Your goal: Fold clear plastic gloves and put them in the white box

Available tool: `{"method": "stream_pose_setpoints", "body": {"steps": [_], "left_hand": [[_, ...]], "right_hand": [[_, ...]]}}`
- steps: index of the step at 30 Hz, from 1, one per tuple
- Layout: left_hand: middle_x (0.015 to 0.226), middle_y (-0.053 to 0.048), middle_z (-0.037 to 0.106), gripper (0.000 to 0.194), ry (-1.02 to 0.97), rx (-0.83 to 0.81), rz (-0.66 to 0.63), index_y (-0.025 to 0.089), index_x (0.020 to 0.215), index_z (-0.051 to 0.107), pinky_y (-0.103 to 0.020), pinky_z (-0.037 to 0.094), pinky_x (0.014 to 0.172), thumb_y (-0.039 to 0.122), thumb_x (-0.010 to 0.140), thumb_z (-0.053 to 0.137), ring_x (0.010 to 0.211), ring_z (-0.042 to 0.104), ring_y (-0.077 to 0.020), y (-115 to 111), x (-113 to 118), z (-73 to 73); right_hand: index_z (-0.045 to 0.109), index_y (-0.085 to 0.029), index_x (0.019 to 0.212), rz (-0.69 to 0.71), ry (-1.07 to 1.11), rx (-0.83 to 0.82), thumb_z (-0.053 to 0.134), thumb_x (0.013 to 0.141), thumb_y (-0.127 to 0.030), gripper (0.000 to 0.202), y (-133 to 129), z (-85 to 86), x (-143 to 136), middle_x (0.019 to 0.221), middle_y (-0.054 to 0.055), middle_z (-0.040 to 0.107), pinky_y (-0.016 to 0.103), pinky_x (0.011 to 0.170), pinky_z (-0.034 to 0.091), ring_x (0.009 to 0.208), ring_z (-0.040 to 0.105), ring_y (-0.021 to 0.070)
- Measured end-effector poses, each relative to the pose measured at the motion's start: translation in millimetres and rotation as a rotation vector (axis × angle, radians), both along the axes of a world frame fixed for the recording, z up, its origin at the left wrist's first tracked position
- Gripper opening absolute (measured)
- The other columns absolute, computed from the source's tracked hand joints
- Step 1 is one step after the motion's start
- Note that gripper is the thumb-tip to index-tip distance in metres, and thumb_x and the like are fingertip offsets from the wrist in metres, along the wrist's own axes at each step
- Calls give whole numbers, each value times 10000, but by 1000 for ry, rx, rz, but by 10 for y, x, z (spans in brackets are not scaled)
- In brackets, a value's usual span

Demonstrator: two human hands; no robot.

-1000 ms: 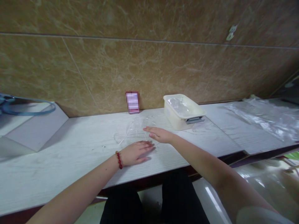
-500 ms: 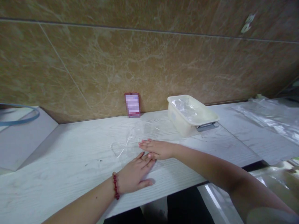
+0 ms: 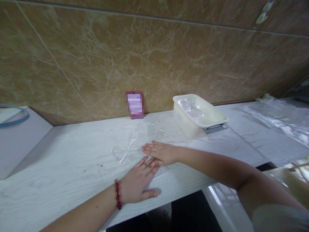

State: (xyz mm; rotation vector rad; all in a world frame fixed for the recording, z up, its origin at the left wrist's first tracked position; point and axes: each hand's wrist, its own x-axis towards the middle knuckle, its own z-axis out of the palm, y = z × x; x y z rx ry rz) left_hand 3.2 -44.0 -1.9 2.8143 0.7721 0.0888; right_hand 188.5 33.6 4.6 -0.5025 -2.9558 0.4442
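My left hand (image 3: 138, 182), with a red bead bracelet (image 3: 118, 194) at the wrist, lies flat with its fingers spread on the white wood-grain table (image 3: 65, 161). My right hand (image 3: 161, 152) rests palm down just beyond it, fingers stretched out, its thumb touching the left fingertips. Under and behind the hands lies a clear plastic bag (image 3: 135, 137), flat on the table and partly hidden by them. Neither hand grips anything.
A cream bin (image 3: 187, 124) holding clear plastic stands behind right. A blurred red-edged card or device (image 3: 135, 105) leans on the tiled wall. More clear plastic (image 3: 285, 117) lies far right. At the left stands a white box (image 3: 21, 141) with a blue band.
The camera view has shifted slightly. Both hands remain flat in nearly the same place, with the left fingers spread a little wider.
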Motion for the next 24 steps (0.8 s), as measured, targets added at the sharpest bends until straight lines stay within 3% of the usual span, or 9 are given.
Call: {"method": "stream_pose_setpoints", "body": {"steps": [7, 24], "left_hand": [[1382, -155, 152, 756, 35, -15, -35, 132, 1347, 57, -449, 91, 1020, 591, 780, 256, 1272, 92, -253, 14, -2, 36], [1400, -130, 67, 748, 107, -1, -29, 138, 1345, -12, -427, 40, 1029, 598, 791, 190, 1278, 26, -230, -5, 5, 67]], "right_hand": [[164, -116, 1334, -23, -21, 70, 350, 839, -404, 603, 216, -69, 62, 1379, 130, 184, 366, 1034, 101, 1273, 123, 185], [157, -84, 1335, -151, -123, 82, 229, 862, -438, 595, 727, -106, 71, 1393, 110, 142, 332, 1043, 88, 1275, 111, 172]]}}
